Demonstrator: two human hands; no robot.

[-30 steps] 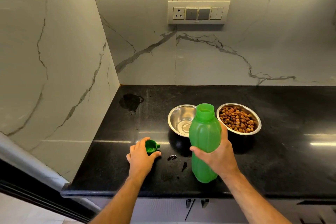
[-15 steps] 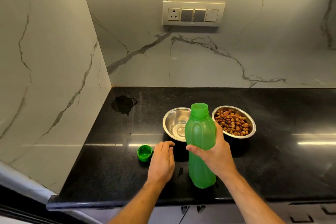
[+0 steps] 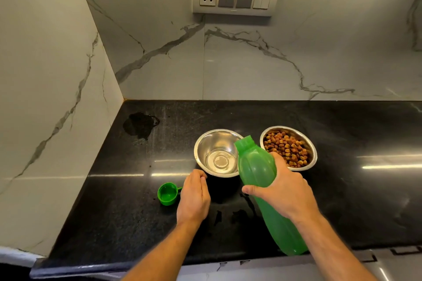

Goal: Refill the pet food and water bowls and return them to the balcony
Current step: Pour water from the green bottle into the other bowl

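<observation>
Water bowl [image 3: 218,154] on black counter [image 3: 365,189], beside food bowl [image 3: 288,148] of kibble. Green bottle [image 3: 262,180], uncapped, tilted toward water bowl, gripped in right hand [image 3: 283,191]. Left hand [image 3: 194,196] relaxed, holding nothing, beside green cap [image 3: 167,194].

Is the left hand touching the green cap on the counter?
Apart. In the head view the left hand rests beside the green cap, and a thin strip of black counter shows between them.

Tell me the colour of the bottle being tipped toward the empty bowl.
Translucent green, seen in the head view; the bottle matches its cap on the counter.
</observation>
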